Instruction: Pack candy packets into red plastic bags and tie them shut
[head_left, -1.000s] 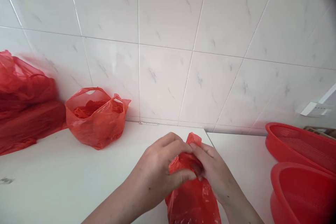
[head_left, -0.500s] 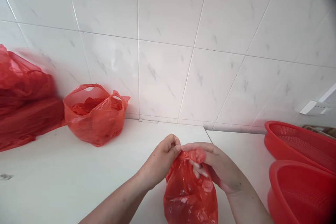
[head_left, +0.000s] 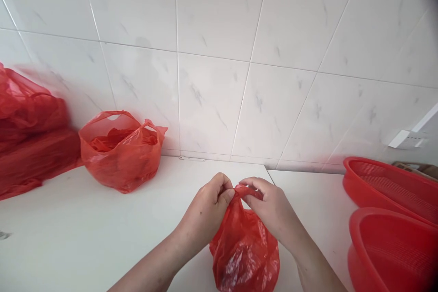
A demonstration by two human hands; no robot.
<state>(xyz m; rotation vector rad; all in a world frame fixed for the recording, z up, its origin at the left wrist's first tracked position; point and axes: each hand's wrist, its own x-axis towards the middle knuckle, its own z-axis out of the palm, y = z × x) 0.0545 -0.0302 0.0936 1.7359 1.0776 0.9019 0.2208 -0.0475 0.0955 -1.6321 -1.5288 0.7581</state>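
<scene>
The left hand (head_left: 207, 206) and right hand (head_left: 273, 205) pinch the twisted top of a red plastic bag (head_left: 245, 253), its body below, between the wrists.

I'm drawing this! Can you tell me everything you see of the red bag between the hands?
The red plastic bag looks thin, shiny and crinkled, with a darker patch low down; I can't tell what's inside. Its body bulges below a gathered top, which the left hand and right hand pinch. Low in the picture, its bottom is cut off.
</scene>
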